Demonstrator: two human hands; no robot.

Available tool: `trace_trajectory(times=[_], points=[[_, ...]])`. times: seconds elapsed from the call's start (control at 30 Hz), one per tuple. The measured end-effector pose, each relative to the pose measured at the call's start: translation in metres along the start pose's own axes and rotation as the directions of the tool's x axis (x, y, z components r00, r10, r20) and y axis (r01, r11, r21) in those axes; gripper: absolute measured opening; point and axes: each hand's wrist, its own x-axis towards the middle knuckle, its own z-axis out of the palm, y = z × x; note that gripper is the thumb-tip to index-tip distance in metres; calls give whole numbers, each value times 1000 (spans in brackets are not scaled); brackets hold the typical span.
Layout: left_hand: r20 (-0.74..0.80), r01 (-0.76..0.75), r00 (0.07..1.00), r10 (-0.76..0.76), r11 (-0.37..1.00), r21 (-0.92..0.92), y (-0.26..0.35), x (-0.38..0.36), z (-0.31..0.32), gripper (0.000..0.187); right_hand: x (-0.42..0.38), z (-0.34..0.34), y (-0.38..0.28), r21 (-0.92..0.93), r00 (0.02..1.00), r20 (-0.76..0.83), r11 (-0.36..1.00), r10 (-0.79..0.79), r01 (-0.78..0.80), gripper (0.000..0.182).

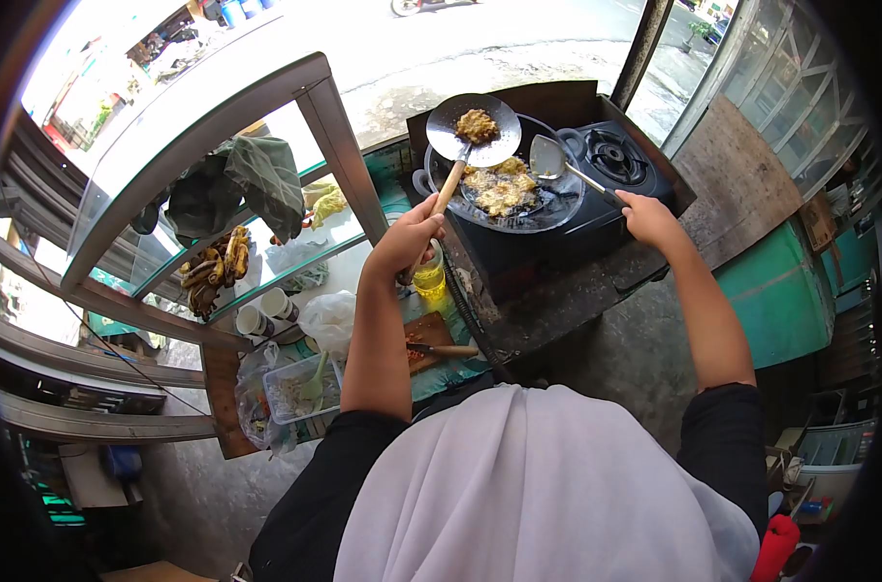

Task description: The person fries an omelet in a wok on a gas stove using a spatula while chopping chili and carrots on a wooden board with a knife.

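My left hand [408, 236] is closed round the wooden handle of a wide perforated skimmer [505, 134], held over the far left side of the wok. One browned fritter [477, 126] lies in the skimmer's bowl. My right hand [651, 218] grips the handle of a metal spatula [547, 155], whose blade is over the wok's right part. In the wok [562, 215], several golden fritters [502, 186] sit in bubbling oil. Beneath my left hand stands a container of yellow oil [429, 281], partly hidden by my wrist.
A bare burner [615, 155] is right of the wok on the black stove. At left are a cutting board with a knife [443, 350], a plastic tub [290, 393], paper cups [255, 320] and a glass case frame [339, 145] with bananas [213, 272] inside.
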Motion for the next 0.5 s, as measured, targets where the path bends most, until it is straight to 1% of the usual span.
trace_trajectory(times=[0.03, 0.13, 0.23, 0.3, 0.37, 0.4, 0.43, 0.47, 0.5], points=[[-3, 2, 1000, -2, 1000, -4, 1, -1, 0, 57, -1, -5, -5, 1, 1000, -5, 1000, 15, -15, 42], [-5, 10, 1000, -10, 1000, -7, 5, -4, 4, 58, -9, -20, -33, -106, 989, 60, 986, 136, -129, 41], [-1, 9, 1000, -9, 1000, 7, 5, -3, 4, 58, -1, -8, -25, -88, 980, 160, 991, 115, -102, 43], [12, 2, 1000, -3, 1000, 14, 2, -1, 2, 58, 15, 35, 9, -28, 993, 113, 999, -24, 28, 45], [0, 5, 1000, -5, 1000, -5, 5, -3, 6, 59, 11, 38, 6, 125, 979, 205, 992, 10, -36, 45], [-5, 7, 1000, -7, 1000, -14, 7, -3, 8, 59, -3, 13, -27, 230, 940, 330, 957, 93, -176, 45], [0, 14, 1000, -14, 1000, 4, 8, -4, 9, 59, -12, 0, -44, 312, 876, 456, 894, 155, -321, 45], [4, 20, 1000, -20, 1000, 22, 10, -4, 9, 59, -10, 9, -39, 402, 850, 499, 824, 169, -400, 46], [5, 25, 1000, -25, 999, 40, 11, -4, 9, 59, -10, 9, -35, 432, 834, 530, 798, 152, -420, 46]])
